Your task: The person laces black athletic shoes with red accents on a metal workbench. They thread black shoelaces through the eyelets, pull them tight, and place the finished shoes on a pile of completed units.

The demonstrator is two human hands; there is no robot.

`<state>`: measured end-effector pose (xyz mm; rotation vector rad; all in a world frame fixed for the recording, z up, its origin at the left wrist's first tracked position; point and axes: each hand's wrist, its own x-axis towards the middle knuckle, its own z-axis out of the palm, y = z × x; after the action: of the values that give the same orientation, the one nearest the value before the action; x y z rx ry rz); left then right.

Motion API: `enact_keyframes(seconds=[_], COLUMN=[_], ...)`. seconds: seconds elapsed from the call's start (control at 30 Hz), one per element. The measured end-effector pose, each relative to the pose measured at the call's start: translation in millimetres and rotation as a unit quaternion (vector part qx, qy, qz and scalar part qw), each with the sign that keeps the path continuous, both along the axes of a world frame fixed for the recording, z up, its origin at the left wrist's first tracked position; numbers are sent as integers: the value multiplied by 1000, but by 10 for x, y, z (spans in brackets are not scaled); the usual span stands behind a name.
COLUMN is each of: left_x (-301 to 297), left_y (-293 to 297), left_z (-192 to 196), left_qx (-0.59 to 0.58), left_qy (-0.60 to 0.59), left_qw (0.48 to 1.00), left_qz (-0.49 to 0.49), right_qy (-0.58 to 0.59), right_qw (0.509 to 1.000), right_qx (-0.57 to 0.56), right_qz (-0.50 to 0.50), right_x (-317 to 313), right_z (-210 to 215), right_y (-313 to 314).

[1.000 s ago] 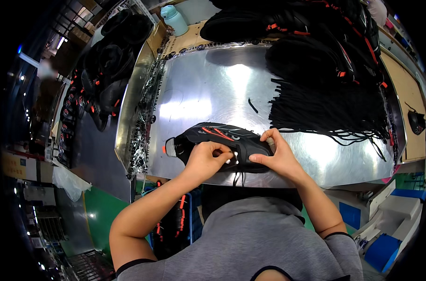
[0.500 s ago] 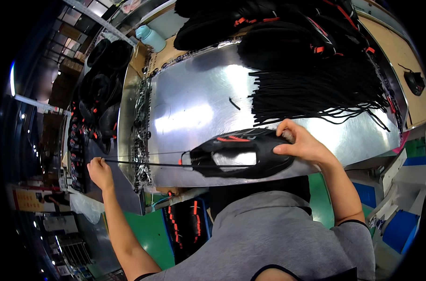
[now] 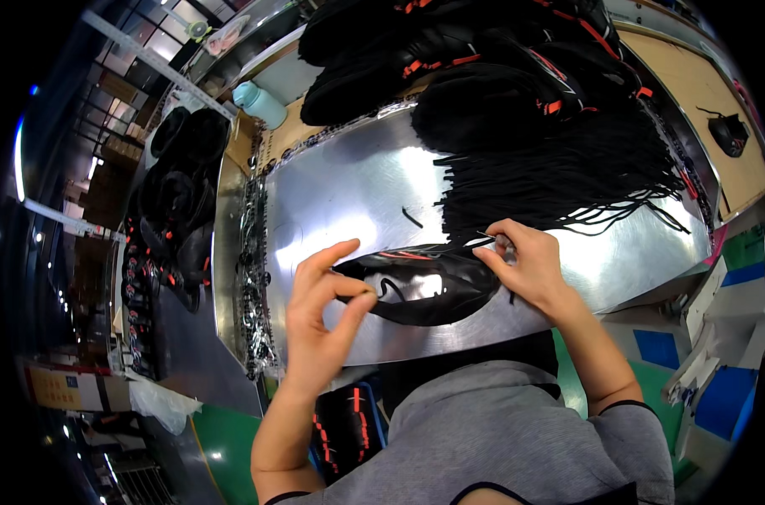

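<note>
Black shoe (image 3: 466, 288) lies on its side on the metal table (image 3: 340, 198), near the front edge. A dark lace (image 3: 386, 284) curls within its mouth; red and grey trim marks the far side. Left hand (image 3: 323, 307): thumb and forefinger tips close together at the mouth; grip cannot be told. Right hand (image 3: 524, 261): half-curled at the shoe's other end; hold unclear. Below, the blue crate (image 3: 381, 425) contains black pieces (image 3: 342, 425) with red tabs.

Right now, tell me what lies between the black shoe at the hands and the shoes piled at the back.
The head view shows black laces between the black shoe and the piled shoes, plus a short black strip left of them.
</note>
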<state>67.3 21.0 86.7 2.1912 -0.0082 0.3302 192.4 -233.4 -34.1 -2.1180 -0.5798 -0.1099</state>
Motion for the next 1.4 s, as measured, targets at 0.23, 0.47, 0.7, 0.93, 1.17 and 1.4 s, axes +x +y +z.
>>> enact_keyframes(seconds=[0.23,0.47,0.7,0.93,1.17,1.4], left_x=[339,70,309,8,-90,-182], left_y=[-389,94,115,-122,-319,-405], left_z=[-337,-528,-949,-1072,-1008,-992], left_qx=[108,33,-350,-292,-285,-252], left_qy=[-74,245,535,379,294,271], left_qw=[989,969,769,878,910,927], left_qz=[-69,-21,-8,26,69,56], right_qy=[265,379,327,209,184,30], right_qw=[908,863,919,970,965,984], right_qx=[272,323,197,71,117,27], right_qz=[177,82,95,102,143,171], right_x=[-438,-325,-436,-599,-734,-612], right_z=[272,-80,-146,24,133,438], right_y=[425,436,565,428,347,127])
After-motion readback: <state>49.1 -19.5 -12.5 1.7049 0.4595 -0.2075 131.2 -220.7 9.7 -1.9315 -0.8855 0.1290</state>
